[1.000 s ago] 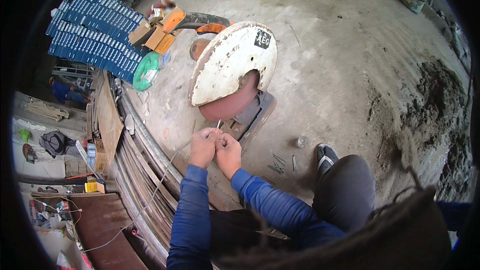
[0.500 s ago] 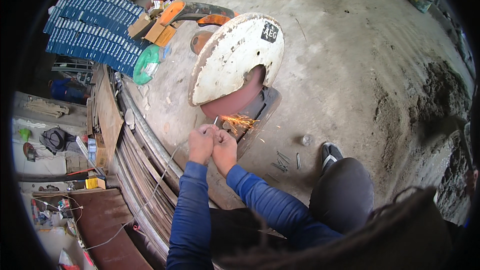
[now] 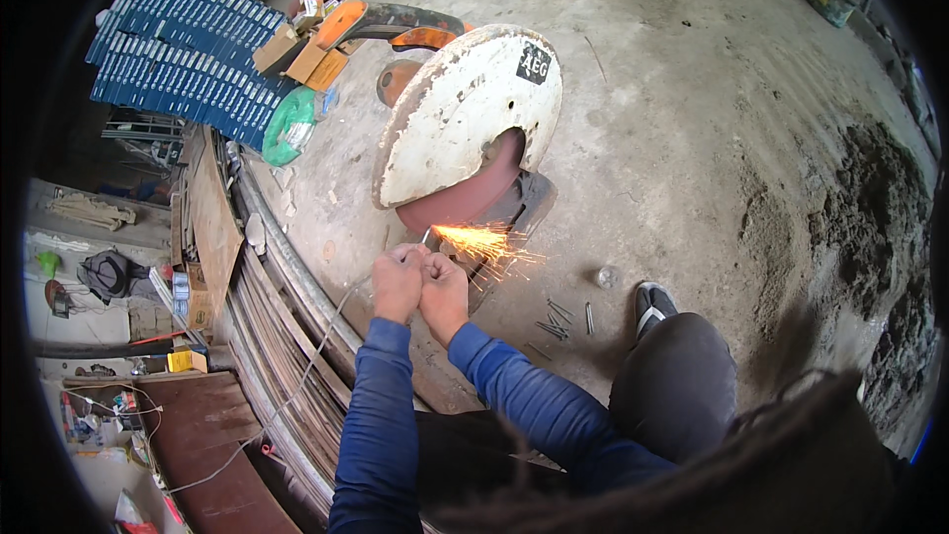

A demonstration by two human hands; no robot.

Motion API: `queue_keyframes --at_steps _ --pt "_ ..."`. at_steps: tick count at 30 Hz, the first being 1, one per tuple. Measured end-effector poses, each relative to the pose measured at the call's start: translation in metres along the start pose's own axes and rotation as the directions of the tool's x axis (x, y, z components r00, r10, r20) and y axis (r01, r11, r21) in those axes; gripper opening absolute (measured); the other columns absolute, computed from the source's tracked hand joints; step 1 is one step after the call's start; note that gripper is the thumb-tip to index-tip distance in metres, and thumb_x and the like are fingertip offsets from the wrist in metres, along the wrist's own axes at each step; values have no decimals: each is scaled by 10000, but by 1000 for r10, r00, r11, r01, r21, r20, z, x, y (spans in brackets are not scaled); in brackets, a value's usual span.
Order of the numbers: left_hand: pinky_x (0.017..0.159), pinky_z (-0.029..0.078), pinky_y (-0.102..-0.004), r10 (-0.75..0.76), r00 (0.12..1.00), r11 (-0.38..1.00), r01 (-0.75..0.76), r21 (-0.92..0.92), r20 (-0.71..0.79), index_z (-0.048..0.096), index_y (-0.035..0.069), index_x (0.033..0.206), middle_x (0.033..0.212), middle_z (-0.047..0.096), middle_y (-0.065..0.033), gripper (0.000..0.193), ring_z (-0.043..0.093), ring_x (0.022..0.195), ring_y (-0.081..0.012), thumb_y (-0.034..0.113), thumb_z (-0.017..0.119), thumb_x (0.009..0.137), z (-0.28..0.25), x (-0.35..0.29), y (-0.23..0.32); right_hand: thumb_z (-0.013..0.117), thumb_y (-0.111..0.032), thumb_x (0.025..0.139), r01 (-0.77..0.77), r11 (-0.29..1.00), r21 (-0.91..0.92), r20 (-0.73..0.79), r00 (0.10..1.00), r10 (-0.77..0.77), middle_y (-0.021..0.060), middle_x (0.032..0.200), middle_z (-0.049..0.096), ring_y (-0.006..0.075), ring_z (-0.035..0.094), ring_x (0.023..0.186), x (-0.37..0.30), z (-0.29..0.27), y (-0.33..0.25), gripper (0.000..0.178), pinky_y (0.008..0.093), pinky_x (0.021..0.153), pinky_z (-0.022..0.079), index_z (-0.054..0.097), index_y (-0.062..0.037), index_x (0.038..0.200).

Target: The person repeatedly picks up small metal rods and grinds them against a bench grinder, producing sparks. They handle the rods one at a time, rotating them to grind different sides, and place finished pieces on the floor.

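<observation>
- Since the earlier frame, the sparks (image 3: 484, 241) have spread farther right; our hands look almost unmoved.
- The thin metal piece (image 3: 426, 236) has its tip at the lower edge of the reddish disc (image 3: 463, 200).
- Our left hand (image 3: 397, 284) and right hand (image 3: 444, 293) meet, fingers pinched narrow around it, probably for steadiness.
- The worn white guard (image 3: 460, 124) carries a dark square label (image 3: 534, 62) with pale lettering.
- Loose bolts (image 3: 556, 322) lie on the floor (image 3: 652, 129), perhaps for easy reach.

blue long sleeves (image 3: 381, 410), creased | dark grey trousers (image 3: 677, 366) | dark footwear (image 3: 649, 302), white stripe
</observation>
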State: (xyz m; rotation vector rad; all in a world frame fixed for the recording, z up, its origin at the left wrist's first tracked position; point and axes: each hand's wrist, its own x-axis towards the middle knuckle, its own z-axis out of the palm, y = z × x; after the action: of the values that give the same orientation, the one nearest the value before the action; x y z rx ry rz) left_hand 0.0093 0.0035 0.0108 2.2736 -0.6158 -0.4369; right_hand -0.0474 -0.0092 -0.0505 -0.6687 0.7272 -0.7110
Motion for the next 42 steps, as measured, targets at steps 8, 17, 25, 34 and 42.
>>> queue_keyframes --at_steps 8,17,25,34,42 --pt "669 523 -287 16 1000 999 -17 -48 -26 704 -99 943 830 712 -112 212 651 729 -150 54 563 899 2 -2 -3 582 -57 943 -36 999 -42 21 999 36 -24 641 535 56 430 592 -1 -2 -2 169 269 523 366 618 -8 786" --pt "659 535 -258 -123 947 942 206 -266 298 664 -66 1047 897 700 -101 207 660 735 -142 108 582 969 -15 -15 11 612 -46 919 25 1000 19 -22 999 -24 3 718 618 48 547 640 -26 -8 -22 69 245 571 491 634 2 874" --pt "650 553 -264 -48 923 920 189 -342 381 662 -46 1057 900 699 -97 214 681 754 -155 138 582 984 -20 -31 33 638 -85 954 42 989 144 6 999 -44 25 863 663 61 605 727 -36 -14 -37 138 228 648 530 628 16 1048" --pt "669 550 -264 -51 908 909 215 -357 416 662 -53 1099 924 697 -101 248 674 786 -147 153 587 983 -17 -30 32 612 -52 950 65 996 65 14 998 -66 40 870 675 80 617 720 -35 -20 -38 114 245 637 540 637 34 1020" --pt "701 539 -271 -44 972 966 100 -237 231 675 -98 1057 921 704 -117 243 660 794 -150 99 600 937 -2 -13 9 602 -59 930 70 988 -140 -62 995 -79 -11 707 589 41 469 615 -17 -14 -23 137 243 530 398 627 -9 805"
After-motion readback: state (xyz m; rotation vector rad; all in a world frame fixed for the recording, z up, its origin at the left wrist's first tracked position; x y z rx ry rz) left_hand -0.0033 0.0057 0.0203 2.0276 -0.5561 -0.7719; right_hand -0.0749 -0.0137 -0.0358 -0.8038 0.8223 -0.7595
